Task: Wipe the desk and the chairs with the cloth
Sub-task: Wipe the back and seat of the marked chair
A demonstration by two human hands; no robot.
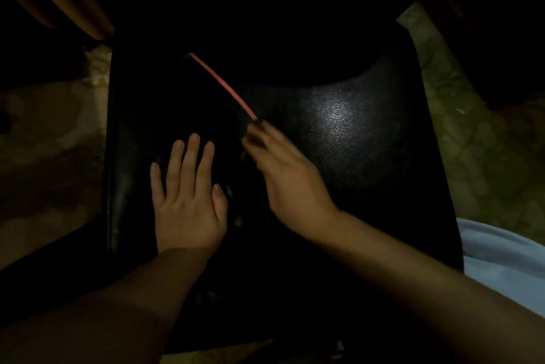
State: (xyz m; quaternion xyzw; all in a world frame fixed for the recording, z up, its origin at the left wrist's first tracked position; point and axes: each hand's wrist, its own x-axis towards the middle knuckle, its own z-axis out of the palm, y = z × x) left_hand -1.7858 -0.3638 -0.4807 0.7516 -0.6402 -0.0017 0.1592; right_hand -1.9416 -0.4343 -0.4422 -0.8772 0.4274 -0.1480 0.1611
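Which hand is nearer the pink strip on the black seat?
Right. The right hand has its fingertips at the lower end of the pink strip; the left hand lies flat below it, apart.

L hand (188,210) & R hand (290,183) both bare, forearms bare to frame edge. L nails (194,138) short, rounded. R fingers (265,139) blurred. Pale blue fabric (501,260) low by R arm, smooth, prob. worn; can't tell what garment

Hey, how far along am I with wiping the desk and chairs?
Done: nothing provable; the picture is too dark to show wiped areas. In hand: a black chair seat, where the left hand lies flat on a pink-edged dark cloth and the blurred right hand is at the edge's end, grip unclear. Left: likely this seat, then the desk and other chairs, not identifiable here.
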